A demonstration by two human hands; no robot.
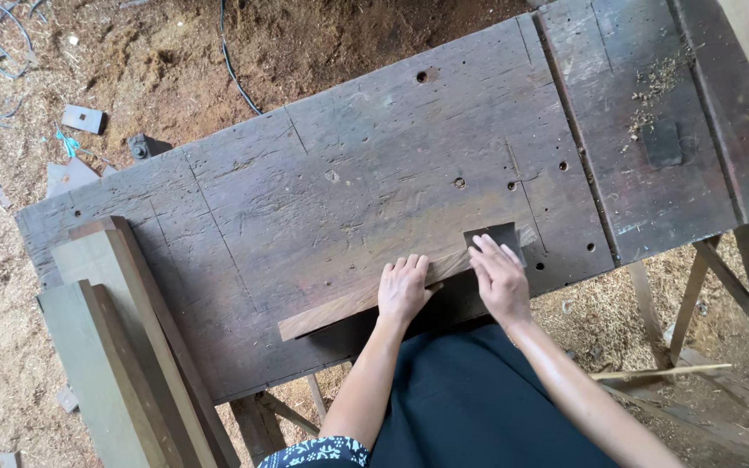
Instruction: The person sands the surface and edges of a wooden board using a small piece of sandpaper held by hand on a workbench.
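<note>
You're over a dark, worn wooden workbench, its top scored and drilled with holes, shavings at the far right end. Dirt floor is covered in sawdust. Cables run across it at top, a grey tangle at upper left. Greenish planks are stacked at the bench's left end. Even daylight, no hard shadows.
</note>
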